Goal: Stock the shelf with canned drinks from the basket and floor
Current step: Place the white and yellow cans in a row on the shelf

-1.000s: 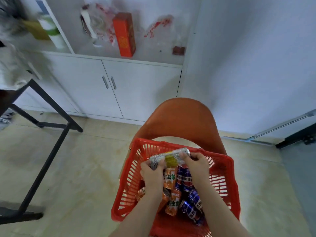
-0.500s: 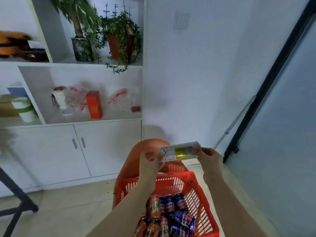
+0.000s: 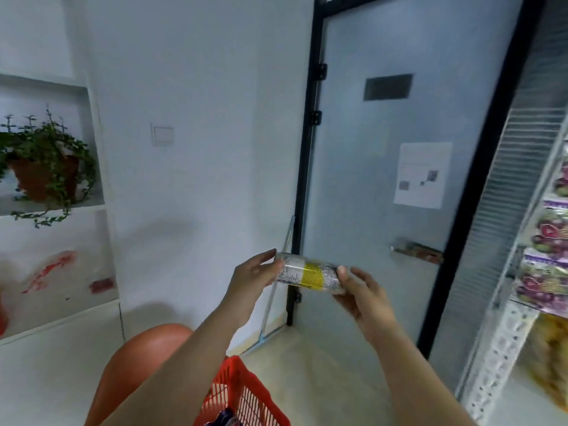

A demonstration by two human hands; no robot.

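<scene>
Grips the can (image 3: pixel 310 273) by both ends with left hand (image 3: pixel 252 278) and right hand (image 3: pixel 359 290). Lies level, left of the shelf (image 3: pixel 504 333), long axis toward it, right hand nearer.

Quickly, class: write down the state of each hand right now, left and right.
Left hand: holds the left end of the silver and yellow can.
Right hand: holds the same can's right end.
</scene>
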